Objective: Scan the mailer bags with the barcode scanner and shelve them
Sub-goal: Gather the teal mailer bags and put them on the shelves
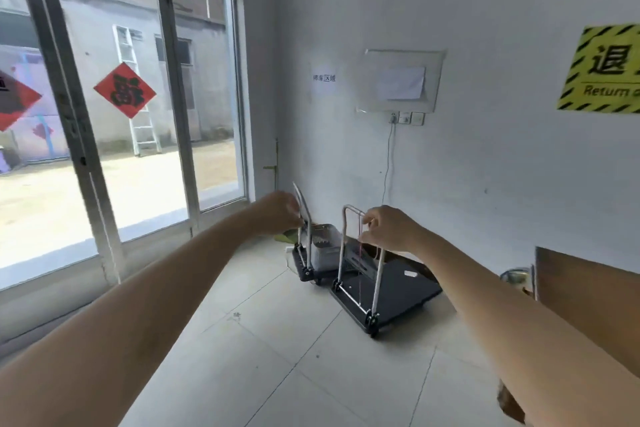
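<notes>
No bags and no scanner in view, so I can't say where they are. The shot shows a room corner with two flat carts parked by the far wall.

Both arms are stretched out toward the carts. Left hand (pixel 278 215) is at the upright handle of the left cart (pixel 306 267), fingers curled against the bar. It looks like a grip, though that part is blurred. Right hand (pixel 389 229) is at the top bar of the right cart (pixel 401 291), fingers curled too. I can't tell whether they hold the bar or pinch the thin red string hanging there.

A grey basket (pixel 325 241) sits on the left cart. The right cart's deck is nearly bare, with one small white scrap on it. A cord (pixel 389 163) hangs down the wall behind both carts. Brown cardboard (pixel 588 302) stands near right.

Step, as I judge it: setup, fetching a cart to carry the bags. Scanning and shelving haven't started.

The next move probably calls for:
- a firm hold on one handle bar
- rolling that cart back out of the corner
- keeping it off the other cart, which stands just beside it
- keeping it clear of the cord and the cardboard
</notes>
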The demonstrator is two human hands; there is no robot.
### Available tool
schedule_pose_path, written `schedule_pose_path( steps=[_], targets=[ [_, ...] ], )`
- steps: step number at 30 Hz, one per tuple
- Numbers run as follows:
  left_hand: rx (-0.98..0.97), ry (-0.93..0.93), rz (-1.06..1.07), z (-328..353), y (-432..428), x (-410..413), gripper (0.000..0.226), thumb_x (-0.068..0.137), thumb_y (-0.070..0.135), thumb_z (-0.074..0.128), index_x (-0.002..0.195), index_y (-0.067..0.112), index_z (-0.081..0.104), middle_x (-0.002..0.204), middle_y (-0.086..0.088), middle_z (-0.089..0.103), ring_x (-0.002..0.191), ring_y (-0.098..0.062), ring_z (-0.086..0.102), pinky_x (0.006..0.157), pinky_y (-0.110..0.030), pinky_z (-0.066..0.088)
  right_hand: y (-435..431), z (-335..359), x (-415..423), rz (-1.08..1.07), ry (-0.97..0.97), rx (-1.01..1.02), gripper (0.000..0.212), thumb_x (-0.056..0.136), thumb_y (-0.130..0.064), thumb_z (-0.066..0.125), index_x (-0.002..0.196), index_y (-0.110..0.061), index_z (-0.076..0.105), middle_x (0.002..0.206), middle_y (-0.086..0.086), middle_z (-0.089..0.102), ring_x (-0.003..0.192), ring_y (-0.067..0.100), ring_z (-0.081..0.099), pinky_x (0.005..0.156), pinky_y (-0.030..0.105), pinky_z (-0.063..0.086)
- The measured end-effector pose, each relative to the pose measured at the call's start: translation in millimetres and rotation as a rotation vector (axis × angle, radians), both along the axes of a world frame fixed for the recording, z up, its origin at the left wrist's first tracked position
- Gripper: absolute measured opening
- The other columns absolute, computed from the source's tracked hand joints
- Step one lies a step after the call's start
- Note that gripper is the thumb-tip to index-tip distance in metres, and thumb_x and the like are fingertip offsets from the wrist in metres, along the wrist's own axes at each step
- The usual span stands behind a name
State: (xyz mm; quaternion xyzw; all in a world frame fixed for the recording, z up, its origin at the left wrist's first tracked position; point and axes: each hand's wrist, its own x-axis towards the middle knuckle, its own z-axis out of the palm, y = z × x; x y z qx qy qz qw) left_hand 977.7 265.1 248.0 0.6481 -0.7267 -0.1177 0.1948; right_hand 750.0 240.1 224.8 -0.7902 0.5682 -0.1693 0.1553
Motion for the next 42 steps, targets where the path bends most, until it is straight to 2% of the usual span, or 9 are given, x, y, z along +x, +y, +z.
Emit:
schedule_pose_path(
  steps=[4,9,17,23,27,29,31,38,42],
  targets=[
    [0.014,0.011,-0.182,1,-104,-38,0.034,0.087,0.026,0.065,0.116,0.008,0.061,0.116,-0.012,0.064,0.104,-0.027,0.062,0.09,-0.029,0.046,-50,2,-46,-0.233,0.016,0.039,0.047,0.084,-0.026,0.065,0.127,-0.011,0.056,0.124,0.008,0.059,0.115,0.025,0.055,0.087,0.028,0.042],
    [0.063,0.025,-0.454,-20,-207,-134,0.034,0.088,0.029,0.063,0.116,0.011,0.059,0.09,-0.003,0.064,0.083,-0.018,0.058,0.075,-0.024,0.044,-82,-12,-143,-0.535,0.035,0.112,0.051,0.085,-0.031,0.063,0.132,-0.014,0.051,0.134,0.007,0.054,0.118,0.023,0.053,0.084,0.026,0.04],
    [0.124,-0.051,-0.854,-55,-298,-334,0.035,0.091,0.03,0.06,0.122,0.012,0.058,0.12,-0.009,0.059,0.1,-0.02,0.055,0.082,-0.022,0.038,-96,-41,-304,-0.977,-0.085,0.118,0.048,0.085,-0.031,0.066,0.128,-0.011,0.058,0.13,0.007,0.06,0.114,0.023,0.058,0.09,0.028,0.045],
    [0.179,-0.061,-1.172,-80,-318,-480,0.029,0.09,0.029,0.06,0.112,0.011,0.064,0.113,-0.005,0.064,0.099,-0.019,0.06,0.087,-0.029,0.047,-52,-76,-382,-1.319,-0.182,0.202,0.045,0.084,-0.027,0.067,0.122,-0.003,0.061,0.127,0.014,0.062,0.113,0.027,0.06,0.098,0.037,0.047],
    [0.215,-0.136,-1.429,-117,-306,-582,0.032,0.09,0.034,0.058,0.116,0.016,0.061,0.12,-0.002,0.06,0.109,-0.019,0.057,0.091,-0.03,0.046,-21,-109,-417,-1.589,-0.306,0.265,0.048,0.084,-0.019,0.063,0.117,0.015,0.054,0.094,0.029,0.063,0.079,0.032,0.057,0.067,0.034,0.046],
    [0.237,-0.165,-1.546,-134,-296,-629,0.032,0.09,0.034,0.059,0.117,0.017,0.06,0.124,-0.002,0.06,0.11,-0.02,0.057,0.096,-0.034,0.047,-15,-124,-435,-1.749,-0.364,0.315,0.031,0.083,-0.014,0.06,0.083,0.017,0.058,0.063,0.01,0.041,0.06,0.022,0.039,0.05,0.027,0.029],
    [0.272,-0.193,-1.647,-151,-289,-672,0.033,0.09,0.032,0.059,0.119,0.016,0.059,0.124,-0.003,0.06,0.11,-0.02,0.057,0.097,-0.034,0.047,-13,-140,-456,-1.88,-0.462,0.273,0.037,0.083,-0.009,0.057,0.053,-0.011,0.035,0.056,0.001,0.025,0.051,0.015,0.025,0.046,0.024,0.019],
    [0.394,-0.4,-1.819,-196,-286,-789,0.043,0.092,0.03,0.057,0.13,0.011,0.051,0.134,-0.008,0.053,0.121,-0.024,0.051,0.097,-0.031,0.041,-25,-188,-505,-2.244,-0.791,0.192,0.035,0.083,-0.005,0.061,0.061,-0.015,0.036,0.057,0.0,0.032,0.051,0.015,0.03,0.048,0.024,0.025],
    [0.51,-0.367,-1.781,-224,-266,-842,0.067,0.091,0.032,0.058,0.145,0.005,0.029,0.15,-0.011,0.036,0.135,-0.027,0.038,0.105,-0.029,0.034,-25,-224,-524,-2.38,-0.842,0.155,0.006,0.081,-0.01,0.065,0.083,-0.005,0.062,0.084,0.01,0.063,0.073,0.024,0.057,0.06,0.024,0.041]
  ],
)
